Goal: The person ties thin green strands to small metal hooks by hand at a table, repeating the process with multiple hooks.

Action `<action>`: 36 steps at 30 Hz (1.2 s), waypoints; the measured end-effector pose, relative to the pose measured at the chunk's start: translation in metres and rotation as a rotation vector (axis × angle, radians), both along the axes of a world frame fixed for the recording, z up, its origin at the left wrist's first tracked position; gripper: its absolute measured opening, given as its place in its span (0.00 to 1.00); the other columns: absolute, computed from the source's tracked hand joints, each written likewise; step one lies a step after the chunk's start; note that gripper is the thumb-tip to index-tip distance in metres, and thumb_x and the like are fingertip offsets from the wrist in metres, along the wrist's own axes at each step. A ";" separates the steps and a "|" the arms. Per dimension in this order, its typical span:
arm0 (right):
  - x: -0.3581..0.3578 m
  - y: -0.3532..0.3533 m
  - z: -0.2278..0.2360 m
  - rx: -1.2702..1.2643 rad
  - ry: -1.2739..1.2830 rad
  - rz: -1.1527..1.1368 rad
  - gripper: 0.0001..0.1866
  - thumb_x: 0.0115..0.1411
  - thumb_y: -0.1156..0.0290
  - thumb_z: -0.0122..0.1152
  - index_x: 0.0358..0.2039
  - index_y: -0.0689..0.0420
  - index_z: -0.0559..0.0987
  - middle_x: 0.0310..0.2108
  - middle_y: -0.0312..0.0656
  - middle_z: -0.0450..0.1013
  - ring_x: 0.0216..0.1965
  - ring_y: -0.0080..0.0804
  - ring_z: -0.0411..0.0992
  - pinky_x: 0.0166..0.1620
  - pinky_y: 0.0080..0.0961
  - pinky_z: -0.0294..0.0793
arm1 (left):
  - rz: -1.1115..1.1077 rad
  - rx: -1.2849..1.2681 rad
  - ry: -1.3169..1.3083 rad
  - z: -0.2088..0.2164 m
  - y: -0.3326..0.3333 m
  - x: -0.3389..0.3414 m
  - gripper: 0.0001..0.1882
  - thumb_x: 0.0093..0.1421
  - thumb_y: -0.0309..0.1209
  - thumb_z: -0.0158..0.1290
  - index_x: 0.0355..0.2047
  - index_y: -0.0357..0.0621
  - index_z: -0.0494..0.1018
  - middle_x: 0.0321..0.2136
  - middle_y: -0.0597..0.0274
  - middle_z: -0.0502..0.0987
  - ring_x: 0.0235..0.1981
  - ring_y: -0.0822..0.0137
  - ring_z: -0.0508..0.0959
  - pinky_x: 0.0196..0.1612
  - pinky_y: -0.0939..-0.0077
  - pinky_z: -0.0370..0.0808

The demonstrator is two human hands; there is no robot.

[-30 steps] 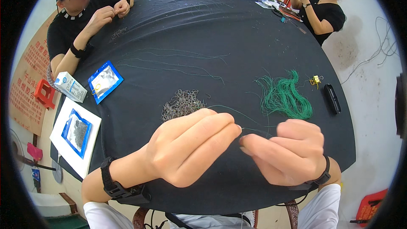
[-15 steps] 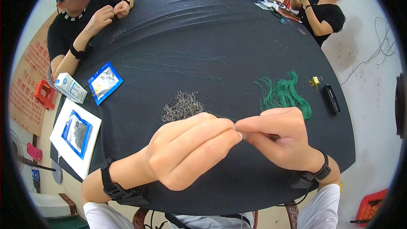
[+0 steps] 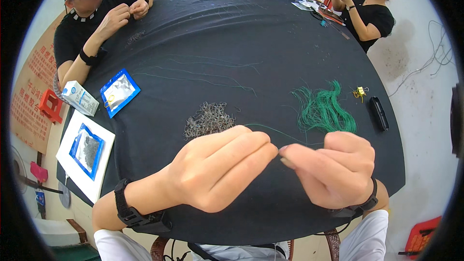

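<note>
My left hand [image 3: 227,166] is closed in a pinch above the near part of the table. What its fingertips hold is hidden. Facing it, my right hand [image 3: 333,166] is also pinched, its fingertips almost touching the left ones. A thin green thread [image 3: 275,129] bows out behind the left fingers and runs over to the right hand, which seems to grip it. Just beyond my left hand lies a heap of small metal hooks [image 3: 210,118]. A bundle of green threads [image 3: 326,108] lies beyond my right hand.
Right of the bundle are a gold binder clip [image 3: 360,92] and a black case [image 3: 378,113]. To the left stand a white carton [image 3: 79,98], a blue-edged packet [image 3: 120,93] and a white board [image 3: 102,171] bearing another packet [image 3: 87,151]. Loose threads [image 3: 203,75] cross the middle. Other people sit around the table.
My right hand has moved slightly right and turned, its knuckles now rolled over. More of the green thread shows as a bow between the hands. The left hand stays nearly in place.
</note>
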State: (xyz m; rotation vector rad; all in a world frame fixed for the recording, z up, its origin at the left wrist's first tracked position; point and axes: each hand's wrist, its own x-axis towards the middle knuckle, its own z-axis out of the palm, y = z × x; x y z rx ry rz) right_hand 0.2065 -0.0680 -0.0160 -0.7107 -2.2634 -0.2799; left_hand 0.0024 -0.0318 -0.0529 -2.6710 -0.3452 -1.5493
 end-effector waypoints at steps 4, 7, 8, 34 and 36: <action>0.000 0.008 -0.004 -0.020 0.079 -0.043 0.14 0.36 0.85 0.65 0.28 0.60 0.82 0.14 0.32 0.69 0.11 0.21 0.53 0.14 0.18 0.50 | -0.029 0.018 0.015 0.001 -0.003 0.000 0.13 0.42 0.15 0.61 0.31 0.28 0.74 0.27 0.51 0.76 0.24 0.59 0.78 0.25 0.74 0.77; 0.002 0.013 -0.010 -0.148 0.115 -0.055 0.10 0.44 0.80 0.67 0.30 0.59 0.81 0.12 0.35 0.67 0.10 0.25 0.59 0.14 0.21 0.55 | -0.027 0.000 0.005 0.000 -0.003 0.000 0.13 0.42 0.16 0.62 0.31 0.29 0.75 0.27 0.50 0.76 0.24 0.60 0.78 0.25 0.74 0.77; 0.001 0.014 -0.012 -0.147 0.115 -0.055 0.10 0.44 0.80 0.67 0.30 0.59 0.81 0.12 0.35 0.67 0.10 0.25 0.59 0.14 0.21 0.55 | -0.019 -0.008 -0.006 -0.001 -0.003 0.000 0.13 0.42 0.16 0.62 0.31 0.30 0.75 0.27 0.51 0.76 0.24 0.60 0.78 0.25 0.75 0.77; -0.005 0.019 -0.025 -0.420 0.242 0.035 0.08 0.45 0.78 0.66 0.28 0.56 0.81 0.12 0.38 0.68 0.12 0.28 0.66 0.16 0.23 0.61 | 0.030 -0.164 -0.080 0.001 -0.004 0.002 0.10 0.46 0.15 0.59 0.31 0.32 0.75 0.27 0.50 0.77 0.25 0.61 0.79 0.28 0.75 0.77; -0.005 0.017 -0.024 -0.424 0.223 0.049 0.08 0.44 0.78 0.66 0.28 0.55 0.81 0.12 0.38 0.67 0.11 0.28 0.66 0.15 0.23 0.60 | 0.032 -0.169 -0.085 0.001 -0.004 0.002 0.10 0.46 0.14 0.59 0.31 0.32 0.74 0.27 0.50 0.77 0.25 0.61 0.79 0.28 0.75 0.77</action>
